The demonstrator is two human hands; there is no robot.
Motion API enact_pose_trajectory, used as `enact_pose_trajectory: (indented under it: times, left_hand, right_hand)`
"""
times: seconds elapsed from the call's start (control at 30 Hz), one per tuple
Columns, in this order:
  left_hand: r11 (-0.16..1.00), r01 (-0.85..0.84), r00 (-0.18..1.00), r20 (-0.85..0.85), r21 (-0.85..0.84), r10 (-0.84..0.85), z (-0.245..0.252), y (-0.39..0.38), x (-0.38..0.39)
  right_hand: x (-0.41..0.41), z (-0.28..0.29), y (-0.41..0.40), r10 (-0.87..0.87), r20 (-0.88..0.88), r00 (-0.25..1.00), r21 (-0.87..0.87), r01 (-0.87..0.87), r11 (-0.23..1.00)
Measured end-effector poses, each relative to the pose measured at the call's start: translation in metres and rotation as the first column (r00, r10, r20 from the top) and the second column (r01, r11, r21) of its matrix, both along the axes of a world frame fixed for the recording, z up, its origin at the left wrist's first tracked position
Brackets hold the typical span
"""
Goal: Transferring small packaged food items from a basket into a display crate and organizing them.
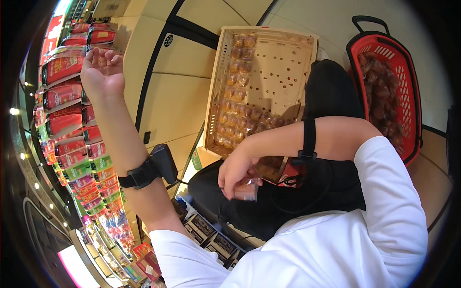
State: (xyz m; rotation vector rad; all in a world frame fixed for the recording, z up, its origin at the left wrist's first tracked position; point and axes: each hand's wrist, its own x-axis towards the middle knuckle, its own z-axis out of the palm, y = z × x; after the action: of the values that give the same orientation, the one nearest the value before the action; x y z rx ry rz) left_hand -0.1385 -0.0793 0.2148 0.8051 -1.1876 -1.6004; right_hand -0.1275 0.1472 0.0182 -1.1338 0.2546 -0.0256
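Note:
My left hand [103, 70] is raised palm up beside a shelf of red drink cups [65, 64]. Its fingers are loosely curled, and I see nothing in them; whether it touches the cups I cannot tell. My right hand [239, 172] is low over my black-clad lap, its fingers around a small clear-wrapped packet [246, 189]. Beyond my knees, a beige plastic crate [277, 72] bears rows of small wrapped round pastries [236, 95] along its left side and near end. My right forearm crosses in front of the crate's near corner.
A red shopping basket [407, 108] with dark wrapped items [380, 93] stands at the right. Beige cabinet doors [180, 97] are behind the crate. Black-and-white boxes [212, 237] sit at lower left by my seat. Black straps cross both forearms; a cable hangs over my lap.

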Motion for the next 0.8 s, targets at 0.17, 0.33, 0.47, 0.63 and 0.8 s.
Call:
enact_pose_trajectory:
  times: [0.17,0.33,0.47,0.63,0.8]
  left_hand:
    - [0.998,0.039,0.999,0.036,0.054,-0.041,0.004,-0.015,0.005]
    - [0.993,0.065,0.979,0.185,0.095,-0.082,-0.031,-0.021,0.01]
    - [0.99,-0.062,0.946,0.325,0.124,0.019,-0.094,-0.015,0.02]
    - [1.0,-0.016,0.919,0.394,0.021,0.006,-0.136,0.027,0.015]
    - [0.941,0.149,0.835,0.548,-0.305,0.046,-0.15,0.056,0.023]
  right_hand:
    - [0.001,0.015,0.03,0.247,0.387,0.888,0.123,-0.315,0.941]
    - [-0.008,0.012,0.034,0.259,0.391,0.883,0.148,-0.338,0.929]
    - [-0.02,0.01,0.023,0.273,-0.113,0.955,-0.161,-0.289,0.944]
    - [-0.041,-0.005,0.0,-0.12,-0.549,0.827,-0.622,-0.309,0.719]
    - [-0.079,-0.015,-0.028,-0.557,-0.496,0.667,-0.796,-0.092,0.598]
